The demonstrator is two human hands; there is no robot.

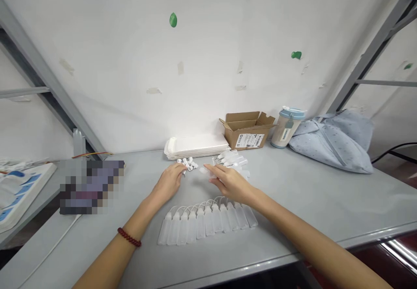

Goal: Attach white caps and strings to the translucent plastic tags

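My left hand reaches to a small pile of white caps, its thumb and fingers pinched at the pile's near edge. A bit of white shows at those fingertips, probably a cap. My right hand is closed with a translucent plastic piece at its fingertips; its full shape is hidden. Behind that hand lie loose translucent squeeze bottles, partly covered by the fingers. Nearer to me, a row of translucent squeeze bottles lies side by side, thin curved white tubes at their tops.
At the wall lie a stack of flat white packs, an open cardboard box, a tumbler with a blue lid and a light blue cloth bag. A blurred-out object and a power strip are at left.
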